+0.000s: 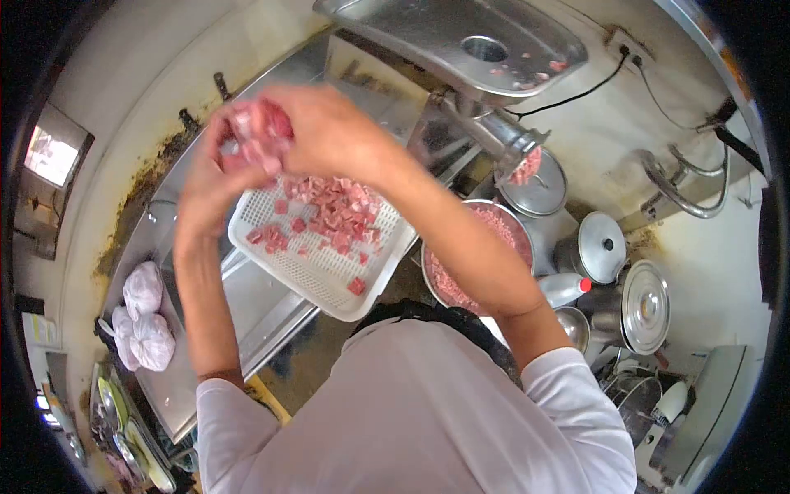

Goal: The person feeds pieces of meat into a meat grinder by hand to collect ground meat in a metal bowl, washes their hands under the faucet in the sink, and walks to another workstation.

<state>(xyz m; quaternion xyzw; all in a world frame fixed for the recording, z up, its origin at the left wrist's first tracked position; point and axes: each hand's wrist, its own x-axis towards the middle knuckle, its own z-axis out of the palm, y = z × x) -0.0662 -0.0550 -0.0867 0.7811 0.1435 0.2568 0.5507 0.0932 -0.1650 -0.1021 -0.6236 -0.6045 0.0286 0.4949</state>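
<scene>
Raw meat chunks (262, 136) are cupped between my left hand (212, 177) and my right hand (317, 132), raised above the far left of a white perforated basket (284, 284). Motion smears my fingers a little, but both hands are curled round the meat. More cut meat pieces (333, 210) lie loose in the basket. To the right stands a metal meat grinder (485, 123), with ground meat (525, 167) hanging at its outlet. Below the outlet, a round metal bowl (529, 255) holds ground meat, partly hidden by my right forearm.
The grinder's feed tray (527, 41) has a few meat scraps on it. Lidded pots (601, 243) and a red-capped bottle (564, 287) stand to the right. Tied plastic bags (148, 337) rest on the steel counter (177, 395) at left. A black cord (572, 100) runs behind the grinder.
</scene>
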